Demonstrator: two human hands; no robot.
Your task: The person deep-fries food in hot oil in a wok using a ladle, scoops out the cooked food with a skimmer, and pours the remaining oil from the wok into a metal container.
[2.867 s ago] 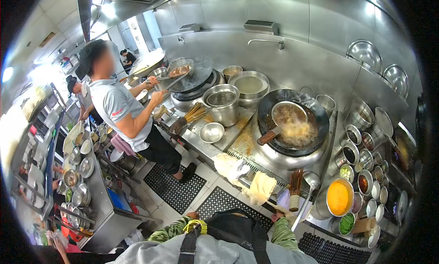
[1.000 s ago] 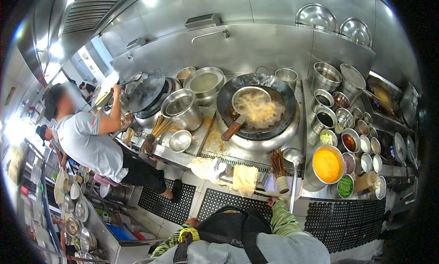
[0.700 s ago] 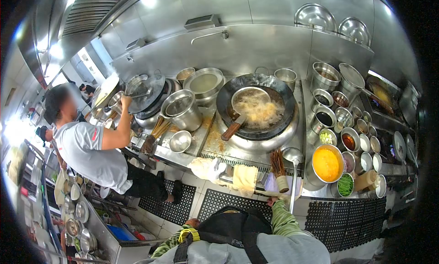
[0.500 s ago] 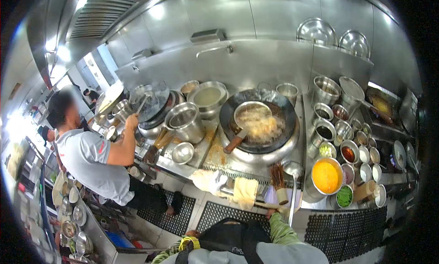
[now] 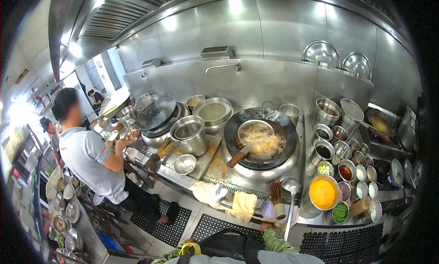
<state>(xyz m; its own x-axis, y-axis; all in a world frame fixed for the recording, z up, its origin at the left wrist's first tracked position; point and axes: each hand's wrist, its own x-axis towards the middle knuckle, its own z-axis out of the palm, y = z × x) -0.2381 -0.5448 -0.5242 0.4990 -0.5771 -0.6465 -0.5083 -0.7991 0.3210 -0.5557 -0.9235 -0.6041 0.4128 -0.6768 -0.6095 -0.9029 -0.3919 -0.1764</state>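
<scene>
My left hand [image 5: 189, 240] is low by my waist, just beyond a yellow wristband; its fingers are hardly visible. At the counter's front edge is my right hand [image 5: 266, 226], small and partly hidden, close to a folded yellow cloth [image 5: 243, 205] and a bamboo brush [image 5: 277, 199]. A steel ladle [image 5: 291, 186] lies to its right with the handle sticking out over the edge. Ahead, food bubbles in a dark wok [image 5: 293, 135]. A strainer [image 5: 257, 121] rests in that wok, its wooden handle [image 5: 237, 159] pointing toward me. Neither hand touches it.
On the right stand a pot of orange liquid [image 5: 324, 193], a container of chopped greens [image 5: 340, 212] and several sauce pots. A steel pot [image 5: 190, 137] and a small bowl [image 5: 184, 164] are left of the wok. A co-worker [image 5: 89, 154] stands at the left stove.
My view has tilted up slightly, so the scene sits lower. The co-worker's raised arm has come down, with the utensil lower. My hands stay near the same places.
</scene>
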